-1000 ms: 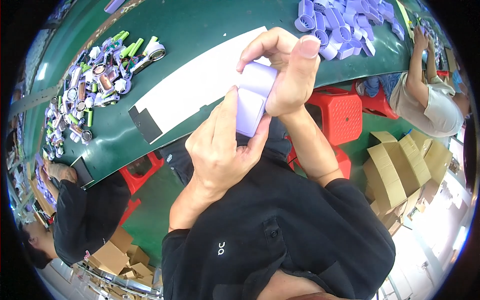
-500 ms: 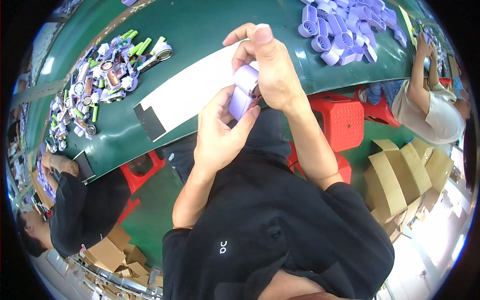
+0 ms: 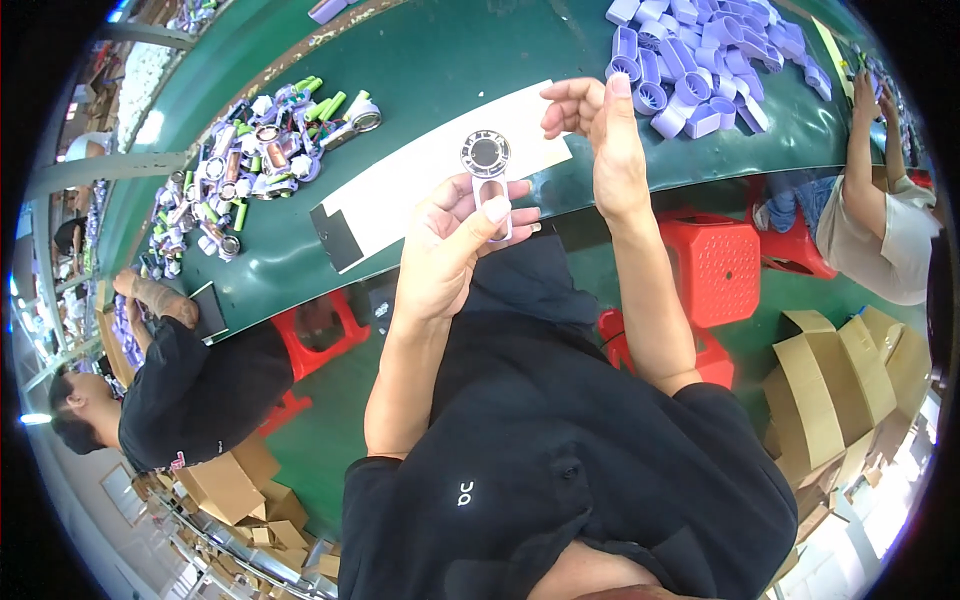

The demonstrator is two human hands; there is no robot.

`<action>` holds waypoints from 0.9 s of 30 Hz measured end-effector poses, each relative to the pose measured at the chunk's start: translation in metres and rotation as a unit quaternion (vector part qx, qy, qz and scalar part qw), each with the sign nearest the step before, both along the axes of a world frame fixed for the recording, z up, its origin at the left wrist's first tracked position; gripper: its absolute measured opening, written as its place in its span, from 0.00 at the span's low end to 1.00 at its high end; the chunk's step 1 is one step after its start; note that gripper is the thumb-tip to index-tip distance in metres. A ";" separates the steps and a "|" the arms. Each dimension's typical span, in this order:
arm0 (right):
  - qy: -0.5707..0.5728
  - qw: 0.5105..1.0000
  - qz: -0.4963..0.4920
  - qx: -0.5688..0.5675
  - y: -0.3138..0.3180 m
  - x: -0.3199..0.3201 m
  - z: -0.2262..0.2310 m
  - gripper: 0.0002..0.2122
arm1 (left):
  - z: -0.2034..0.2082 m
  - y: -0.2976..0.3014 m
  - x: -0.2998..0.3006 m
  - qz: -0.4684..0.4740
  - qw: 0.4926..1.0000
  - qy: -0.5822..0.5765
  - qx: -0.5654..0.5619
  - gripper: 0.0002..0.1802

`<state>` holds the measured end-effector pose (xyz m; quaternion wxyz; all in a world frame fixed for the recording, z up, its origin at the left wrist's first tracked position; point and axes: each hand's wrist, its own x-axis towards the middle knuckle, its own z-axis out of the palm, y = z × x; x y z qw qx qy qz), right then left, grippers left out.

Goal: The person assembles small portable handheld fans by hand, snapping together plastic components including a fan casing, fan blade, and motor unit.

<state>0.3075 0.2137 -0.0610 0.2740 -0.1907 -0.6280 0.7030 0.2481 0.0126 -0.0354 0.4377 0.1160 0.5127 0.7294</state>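
Note:
My left hand [image 3: 438, 248] is closed around the narrow lower part of a small fan-shaped housing [image 3: 487, 153]. It has a round head with a dark centre and a pale ring, and a slim frame with an opening below it. The thumb lies across the frame, covering some of it. To the right, apart from the housing, my right hand [image 3: 618, 155] is raised with its fingers spread and nothing in them. Both hands are over a white sheet [image 3: 395, 190] on the green table.
Lavender plastic shells [image 3: 690, 85] are heaped at the far right of the green table [image 3: 455, 60]. A pile of fan assemblies with green cells [image 3: 245, 165] lies at the left. Red stools [image 3: 712, 270] and cardboard boxes [image 3: 815, 390] stand nearby. Co-workers sit on both sides.
My right hand has let go of the lavender piece and moved right. The piece in my left hand is turned, its round face and open frame now showing. The view has shifted slightly.

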 end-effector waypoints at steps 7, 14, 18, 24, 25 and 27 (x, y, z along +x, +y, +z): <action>0.002 1.000 0.002 -0.007 -0.006 0.025 -0.005 0.36 | 0.010 0.001 0.012 0.024 0.999 0.027 0.030 0.30; -0.050 0.995 -0.071 0.054 -0.007 0.044 -0.032 0.28 | 0.013 -0.013 0.007 0.041 0.996 0.041 0.061 0.26; 0.017 0.997 -0.077 -0.012 -0.007 0.057 -0.063 0.24 | 0.017 -0.020 0.001 0.057 0.995 0.058 0.050 0.23; 0.016 0.997 -0.082 0.004 -0.009 0.054 -0.066 0.22 | 0.025 -0.019 -0.015 0.078 0.991 0.068 0.081 0.22; 0.015 0.997 -0.078 0.003 -0.010 0.053 -0.066 0.22 | 0.026 -0.019 -0.016 0.081 0.990 0.087 0.078 0.23; 0.007 0.995 -0.095 0.022 -0.013 0.050 -0.065 0.22 | 0.028 -0.020 -0.018 0.087 0.987 0.113 0.074 0.23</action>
